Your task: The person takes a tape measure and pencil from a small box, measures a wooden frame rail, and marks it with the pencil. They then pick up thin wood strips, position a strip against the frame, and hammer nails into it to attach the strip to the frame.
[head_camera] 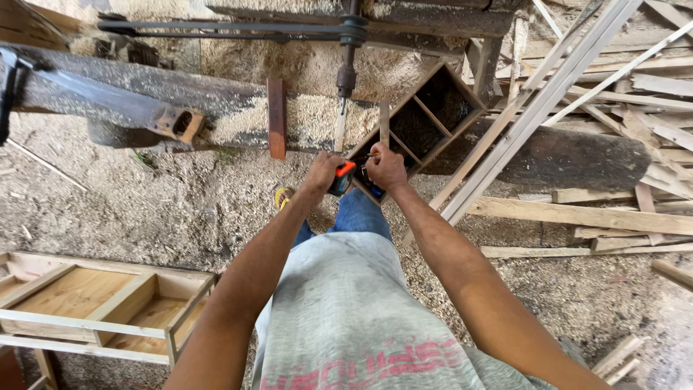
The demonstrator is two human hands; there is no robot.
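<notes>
Sawdust-strewn workshop floor (180, 209), planks far right. Left hand (323, 173) closed on orange-black tool (342, 178); right hand (386, 170) curled, seemingly pinching a pencil, against assembled wooden compartment box (426, 119). Still unfinished.

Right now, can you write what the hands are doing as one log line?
left hand: grips orange-and-black tool | right hand: holds thin stick-like thing at wooden compartment frame | floor: sawdust
</notes>
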